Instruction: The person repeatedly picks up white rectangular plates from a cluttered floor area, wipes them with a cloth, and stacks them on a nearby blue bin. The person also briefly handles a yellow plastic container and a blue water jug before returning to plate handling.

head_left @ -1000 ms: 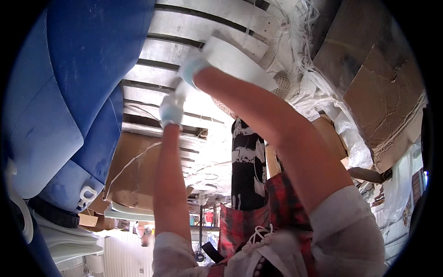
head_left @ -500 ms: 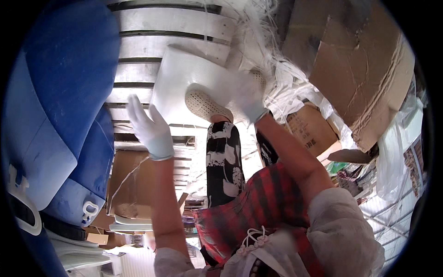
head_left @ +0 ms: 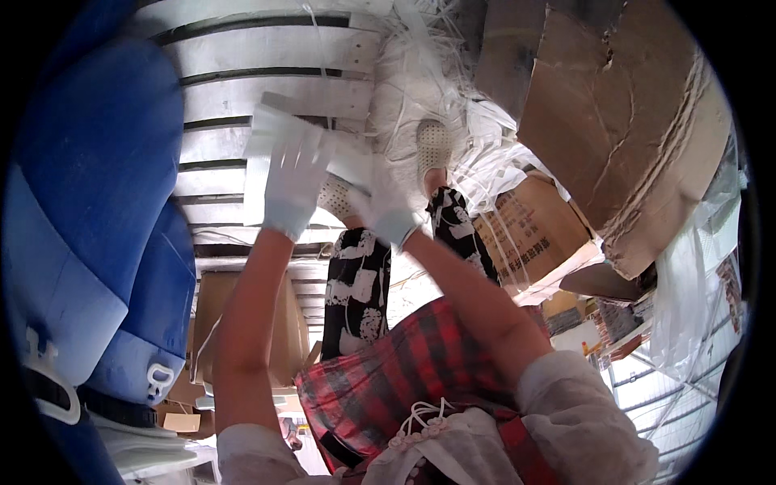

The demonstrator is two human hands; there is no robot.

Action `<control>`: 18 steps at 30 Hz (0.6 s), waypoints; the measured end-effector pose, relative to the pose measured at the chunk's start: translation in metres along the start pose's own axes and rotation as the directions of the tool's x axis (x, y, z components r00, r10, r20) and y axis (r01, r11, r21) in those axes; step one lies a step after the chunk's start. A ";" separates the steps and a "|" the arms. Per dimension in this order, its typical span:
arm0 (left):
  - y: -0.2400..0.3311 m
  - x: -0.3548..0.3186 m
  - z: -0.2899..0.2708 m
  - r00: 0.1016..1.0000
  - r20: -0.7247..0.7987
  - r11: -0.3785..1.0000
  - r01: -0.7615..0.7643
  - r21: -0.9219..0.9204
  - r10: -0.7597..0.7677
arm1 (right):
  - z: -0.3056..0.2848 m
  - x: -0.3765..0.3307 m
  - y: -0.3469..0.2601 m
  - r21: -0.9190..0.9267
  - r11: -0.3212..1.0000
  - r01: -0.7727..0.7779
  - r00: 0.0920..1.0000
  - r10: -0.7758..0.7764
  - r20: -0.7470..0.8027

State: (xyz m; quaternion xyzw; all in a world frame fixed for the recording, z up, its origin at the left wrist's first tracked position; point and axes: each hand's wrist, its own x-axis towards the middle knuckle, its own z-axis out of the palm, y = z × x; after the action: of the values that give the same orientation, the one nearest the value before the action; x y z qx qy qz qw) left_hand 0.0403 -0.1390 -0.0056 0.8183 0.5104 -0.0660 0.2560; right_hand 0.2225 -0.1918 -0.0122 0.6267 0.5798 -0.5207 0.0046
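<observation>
Both gloved hands reach forward and meet on a flat white panel [head_left: 271, 153] that lies over the grey slatted floor [head_left: 242, 89] ahead of the person's feet. The left hand [head_left: 293, 182] is spread flat, fingers splayed across the panel's face — a posture that looks meant to pin the light sheet down rather than lift it. The right hand [head_left: 386, 202] sits at the panel's right edge with its fingers curled toward it; it appears to pinch that edge, though the glove and the white panel blend together and the grip cannot be told for certain.

The panel lies just left of the perforated pale shoes [head_left: 434, 145], touching or overlapping the nearer one, so it is within easy reach of a bent-over body. Patterned black-and-white trousers [head_left: 356, 283] and a red plaid garment [head_left: 404, 372] fill the lower middle. A heap of white plastic strapping [head_left: 420, 73] lies just beyond the shoes, torn cardboard boxes [head_left: 614, 121] are stacked to the right, and large blue moulded plastic shells [head_left: 89, 202] crowd the left side.
</observation>
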 end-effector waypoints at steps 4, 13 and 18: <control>-0.008 -0.096 0.005 0.915 0.402 0.994 -0.004 0.108 -0.040 | 0.028 -0.049 -0.055 -0.442 0.891 0.102 0.941 0.058 0.333; -0.018 -0.064 -0.005 0.917 -0.188 0.936 0.344 -0.075 -0.352 | -0.061 0.033 0.035 -0.491 0.871 0.025 0.935 -0.194 -0.297; -0.015 0.046 0.002 0.995 -0.059 0.997 0.074 -0.035 -0.076 | -0.075 0.069 0.012 -0.499 0.752 0.432 0.855 -0.517 -0.038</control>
State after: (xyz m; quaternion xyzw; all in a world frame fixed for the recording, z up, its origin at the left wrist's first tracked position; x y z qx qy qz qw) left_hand 0.0491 -0.0982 -0.0295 0.7958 0.5493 -0.0427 0.2512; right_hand 0.2648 -0.1006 -0.0303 0.4806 0.8270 -0.2904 -0.0259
